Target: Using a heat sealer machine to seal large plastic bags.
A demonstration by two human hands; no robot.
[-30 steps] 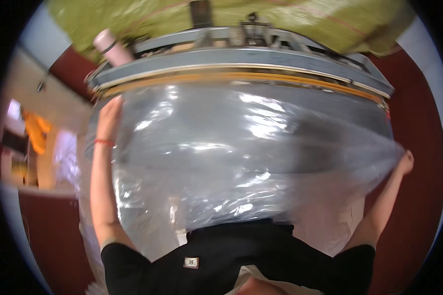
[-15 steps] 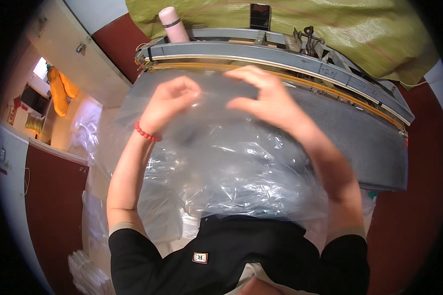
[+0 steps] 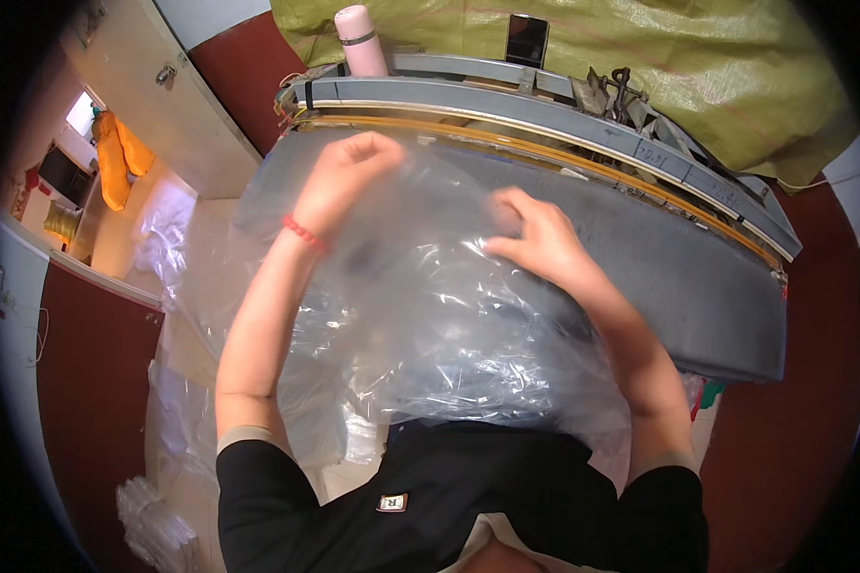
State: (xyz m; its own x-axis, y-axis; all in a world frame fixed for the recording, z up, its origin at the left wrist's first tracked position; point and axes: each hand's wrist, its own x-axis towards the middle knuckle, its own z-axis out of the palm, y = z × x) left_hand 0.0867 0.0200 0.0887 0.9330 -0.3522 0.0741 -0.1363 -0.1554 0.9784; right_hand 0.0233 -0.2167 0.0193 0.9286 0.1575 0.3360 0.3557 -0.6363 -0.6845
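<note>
A large sheet or bag of clear plastic film [image 3: 449, 315] spreads before me, from the padded table down across my lap. My left hand [image 3: 355, 162], with a red bead bracelet [image 3: 304, 235] at the wrist, is closed in a pinch on the film's upper edge and lifts it. My right hand [image 3: 545, 237] is beside the film's right edge, fingers curved and thumb apart from them; whether it touches the film is hard to tell. Under the raised film lies a dark grey padded surface [image 3: 683, 286].
A long metal frame with an orange strip [image 3: 468, 100] runs along the table's back. A pink flask [image 3: 361, 43] and a dark phone-like slab [image 3: 526, 40] are behind it, near a yellow-green woven sheet [image 3: 678, 67]. Stacked clear plastic [image 3: 158, 525] lies lower left, below an open door [image 3: 158, 105].
My left hand has closed on the film's edge and risen slightly to the right. The right hand has moved down and to the right, away from the left. The view has shifted a little.
</note>
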